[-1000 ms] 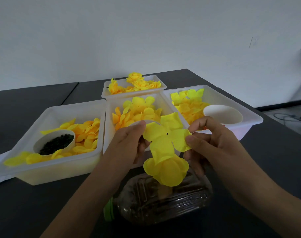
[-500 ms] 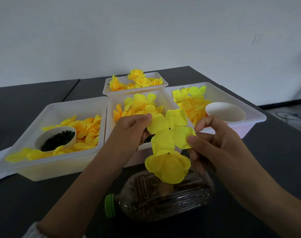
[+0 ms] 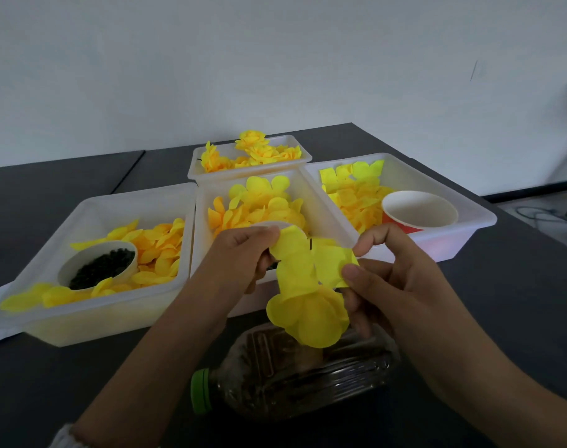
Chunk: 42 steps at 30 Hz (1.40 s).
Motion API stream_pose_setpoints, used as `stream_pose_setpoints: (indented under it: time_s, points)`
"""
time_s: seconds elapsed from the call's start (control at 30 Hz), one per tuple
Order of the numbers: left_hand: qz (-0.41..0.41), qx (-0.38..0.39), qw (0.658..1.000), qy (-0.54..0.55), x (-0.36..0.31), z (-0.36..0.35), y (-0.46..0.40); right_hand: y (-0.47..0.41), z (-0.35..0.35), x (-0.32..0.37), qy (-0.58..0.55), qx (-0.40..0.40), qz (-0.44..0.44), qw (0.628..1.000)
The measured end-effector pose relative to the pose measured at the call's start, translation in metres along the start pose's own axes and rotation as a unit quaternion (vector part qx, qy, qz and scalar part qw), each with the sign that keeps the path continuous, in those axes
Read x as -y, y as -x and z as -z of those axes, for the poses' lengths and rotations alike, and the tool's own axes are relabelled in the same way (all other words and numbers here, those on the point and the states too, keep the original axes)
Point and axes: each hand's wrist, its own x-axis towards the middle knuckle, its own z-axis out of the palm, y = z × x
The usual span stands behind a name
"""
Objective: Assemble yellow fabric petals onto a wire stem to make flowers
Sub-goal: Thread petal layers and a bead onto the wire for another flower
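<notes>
A flat yellow fabric petal piece (image 3: 303, 263) with several lobes is held up in front of the trays. The dark tip of a wire stem (image 3: 311, 244) pokes through its centre. My left hand (image 3: 243, 257) pinches its left lobe. My right hand (image 3: 392, 279) pinches its right lobe between thumb and fingers. Below it on the same stem hangs a fuller yellow flower head (image 3: 311, 315). The rest of the stem is hidden behind the petals and my right hand.
Four white trays hold yellow petals: left (image 3: 91, 208) with a cup of dark beads (image 3: 99, 270), middle (image 3: 321, 208), right (image 3: 469, 202) with a red paper cup (image 3: 419, 211), and a far one (image 3: 198, 156) with finished flowers. A green-capped plastic bottle (image 3: 295, 376) lies nearest me.
The petal piece has slid down the stem, so the wire tip now shows through its centre. Both hands kept their pinch and shifted slightly.
</notes>
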Motion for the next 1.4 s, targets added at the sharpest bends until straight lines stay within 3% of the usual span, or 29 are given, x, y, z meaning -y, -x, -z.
stream_pose_setpoints:
  time_s: [0.2, 0.6, 0.73, 0.87, 0.97, 1.03, 1.1, 1.17, 1.23, 1.3, 1.4]
  points:
    - [0.0, 0.013, 0.999, -0.044, 0.011, 0.001, 0.0, 0.003, 0.004, -0.007, 0.028, -0.01, -0.028, 0.999]
    - [-0.128, 0.003, 0.956, -0.264, 0.039, -0.001, 0.015, 0.013, 0.009, -0.027, 0.109, 0.006, -0.103, 0.989]
    - [-0.139, 0.009, 0.95, -0.279, 0.042, -0.001, 0.016, 0.013, 0.007, -0.024, 0.121, 0.016, -0.115, 0.986]
    - [-0.153, -0.015, 0.963, -0.221, 0.043, 0.006, 0.017, 0.014, 0.015, -0.016, 0.164, 0.012, -0.126, 0.978]
    - [-0.148, -0.055, 0.966, -0.202, 0.043, 0.014, 0.019, 0.011, 0.029, -0.004, 0.207, -0.033, -0.03, 0.977]
    - [-0.149, -0.073, 0.965, -0.203, 0.042, 0.018, 0.021, -0.007, 0.045, 0.004, 0.325, -0.093, 0.09, 0.937]
    - [-0.156, -0.082, 0.963, -0.205, 0.04, 0.019, 0.022, -0.046, 0.062, 0.01, 0.469, -0.142, 0.195, 0.85]
    - [-0.168, -0.089, 0.96, -0.207, 0.037, 0.02, 0.022, -0.097, 0.078, 0.013, 0.577, -0.125, 0.211, 0.779]
    - [-0.175, -0.097, 0.958, -0.205, 0.031, 0.02, 0.021, -0.149, 0.093, 0.01, 0.689, -0.075, 0.131, 0.708]
    - [-0.181, -0.093, 0.959, -0.2, 0.026, 0.02, 0.021, -0.188, 0.101, 0.002, 0.798, -0.009, 0.007, 0.602]
    - [-0.193, -0.091, 0.956, -0.201, 0.02, 0.023, 0.019, -0.221, 0.101, -0.017, 0.863, 0.089, -0.108, 0.485]
